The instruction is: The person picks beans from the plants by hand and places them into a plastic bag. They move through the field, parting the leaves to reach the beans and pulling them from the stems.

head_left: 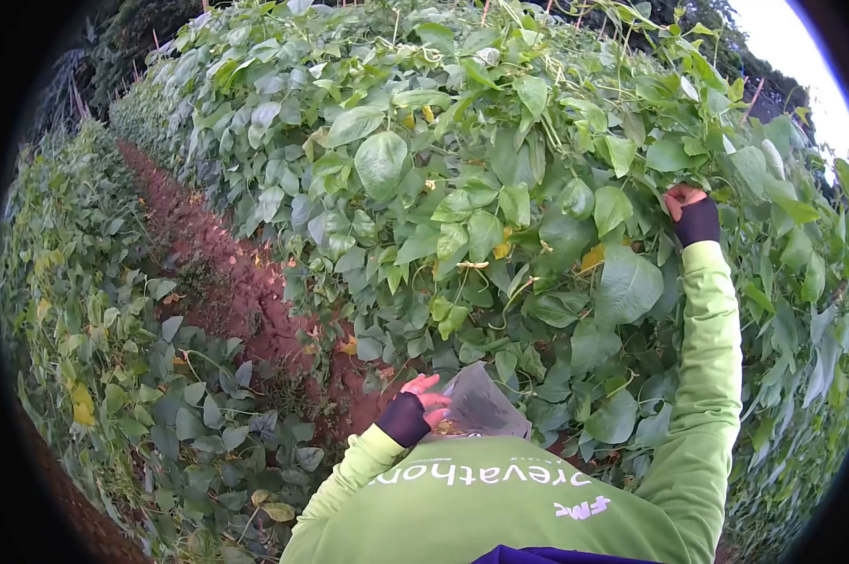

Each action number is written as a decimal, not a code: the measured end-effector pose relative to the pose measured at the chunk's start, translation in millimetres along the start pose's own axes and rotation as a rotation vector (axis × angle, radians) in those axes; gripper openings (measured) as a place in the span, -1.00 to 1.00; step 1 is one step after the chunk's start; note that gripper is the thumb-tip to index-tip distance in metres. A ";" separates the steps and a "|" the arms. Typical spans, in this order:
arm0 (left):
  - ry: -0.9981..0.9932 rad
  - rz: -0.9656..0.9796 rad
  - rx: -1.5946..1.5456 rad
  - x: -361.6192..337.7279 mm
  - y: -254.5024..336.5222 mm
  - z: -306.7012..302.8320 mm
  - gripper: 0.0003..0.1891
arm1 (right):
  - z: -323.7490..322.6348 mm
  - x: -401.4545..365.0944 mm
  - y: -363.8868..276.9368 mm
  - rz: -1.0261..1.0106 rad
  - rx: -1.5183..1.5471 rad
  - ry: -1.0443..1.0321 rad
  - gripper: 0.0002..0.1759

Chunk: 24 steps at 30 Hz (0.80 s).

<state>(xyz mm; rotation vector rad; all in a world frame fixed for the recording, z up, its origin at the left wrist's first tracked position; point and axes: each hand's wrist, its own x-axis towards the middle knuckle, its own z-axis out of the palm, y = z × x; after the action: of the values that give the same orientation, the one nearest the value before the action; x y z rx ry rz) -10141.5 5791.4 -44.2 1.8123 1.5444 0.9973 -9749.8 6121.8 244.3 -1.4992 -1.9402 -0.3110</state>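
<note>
My right hand, in a dark fingerless glove, is raised among the bean leaves on the right. Its fingers are bent and pressed together at the foliage; what they pinch is hidden. Low in front of my body is my left hand, in a matching glove, with its fingers apart beside a translucent plastic bag. The bag stands open against my green shirt, and some pale yellowish contents show near its bottom. Climbing bean plants fill the space ahead of both hands. Several pale, dry-looking pods hang between the leaves.
A reddish dirt path runs away to the upper left between the bean rows. Another row of plants borders it on the left. Thin stakes stick up above the foliage. Yellowed leaves show among the green ones.
</note>
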 end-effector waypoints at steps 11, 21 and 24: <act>0.227 -0.137 -0.120 -42.2 -20.8 -29.1 -0.82 | -29.8 -102.0 -110.1 -0.174 0.328 0.282 -0.90; 0.415 -0.264 -0.329 -70.2 -44.5 -53.1 -0.85 | 95.5 -273.5 -239.1 -0.427 0.869 -0.937 -0.73; 0.487 -0.287 -0.341 -71.9 -45.9 -61.9 -0.85 | 115.9 -286.6 -239.8 -0.357 0.924 -1.029 -0.72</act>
<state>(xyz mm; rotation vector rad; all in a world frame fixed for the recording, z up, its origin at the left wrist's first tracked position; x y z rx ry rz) -10222.9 5726.0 -58.7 1.1268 1.7156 1.5207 -9976.4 5889.2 26.0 -0.6666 -2.5083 1.2868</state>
